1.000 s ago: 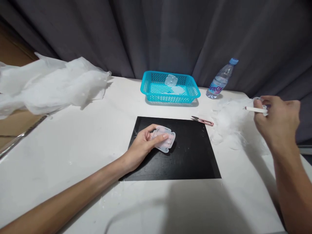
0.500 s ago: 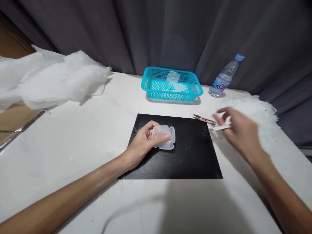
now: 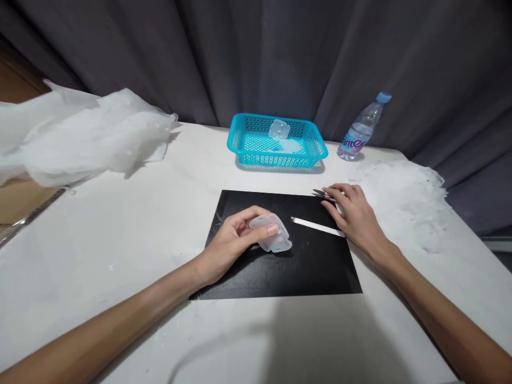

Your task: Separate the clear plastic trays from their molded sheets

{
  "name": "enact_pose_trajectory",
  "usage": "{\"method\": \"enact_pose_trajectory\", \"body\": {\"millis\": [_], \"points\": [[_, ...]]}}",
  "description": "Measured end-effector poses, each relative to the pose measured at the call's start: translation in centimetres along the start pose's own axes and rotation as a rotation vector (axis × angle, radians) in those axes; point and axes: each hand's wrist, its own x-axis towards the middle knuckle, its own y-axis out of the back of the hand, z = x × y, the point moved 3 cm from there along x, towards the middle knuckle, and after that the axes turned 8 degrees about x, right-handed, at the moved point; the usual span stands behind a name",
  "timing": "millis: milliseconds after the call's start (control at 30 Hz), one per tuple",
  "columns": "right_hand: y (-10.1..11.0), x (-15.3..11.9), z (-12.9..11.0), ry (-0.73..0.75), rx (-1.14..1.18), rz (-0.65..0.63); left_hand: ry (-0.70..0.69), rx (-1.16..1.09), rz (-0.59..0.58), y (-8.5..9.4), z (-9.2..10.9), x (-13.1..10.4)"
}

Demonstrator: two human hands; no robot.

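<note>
My left hand (image 3: 236, 237) grips a small translucent plastic piece (image 3: 272, 233), roughly square with rounded, notched edges, thumb on top and fingers underneath. It is held tilted above the black mat (image 3: 280, 277). My right hand (image 3: 354, 213) is over the thread snips (image 3: 320, 193) at the mat's far right corner. Its thumb and fingers are apart on either side of the handles, which are mostly hidden. A white stick (image 3: 318, 226) with a dark, reddish tip lies on the mat, its right end by this hand.
A blue perforated basket (image 3: 280, 161) holding similar translucent pieces (image 3: 279, 129) stands at the back. Right of it is a water bottle (image 3: 362, 130). A heap of white translucent scraps (image 3: 416, 197) lies at right, and white plastic bags (image 3: 92, 128) over cardboard (image 3: 28, 208) at left.
The white stick has left my right hand and now lies on the mat. That hand has moved left, onto the thread snips. The piece in my left hand has been tilted.
</note>
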Motion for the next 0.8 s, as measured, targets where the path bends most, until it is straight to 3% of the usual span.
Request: {"method": "enact_pose_trajectory", "body": {"millis": [233, 400, 500, 633, 800], "points": [[-1.0, -0.1, 3.2, -0.063, 0.061, -0.037, 0.018, -0.01, -0.005, -0.1, -0.1, 0.1], [-1.0, 0.3, 2.6, -0.023, -0.081, -0.017, 0.023, -0.004, -0.003, -0.1, -0.2, -0.1], [-0.2, 0.6, 1.4, -0.051, -0.074, 0.068, -0.008, 0.008, 0.033, -0.1, 0.0, -0.3], [1.5, 0.3, -1.8, -0.115, 0.346, 0.147, -0.084, 0.034, 0.067, -0.2, 0.5, -0.3], [-0.1, -1.3, -6.7, -0.248, 0.889, -0.186, -0.164, 0.17, 0.076, -0.4, 0.7, -0.2]]}}
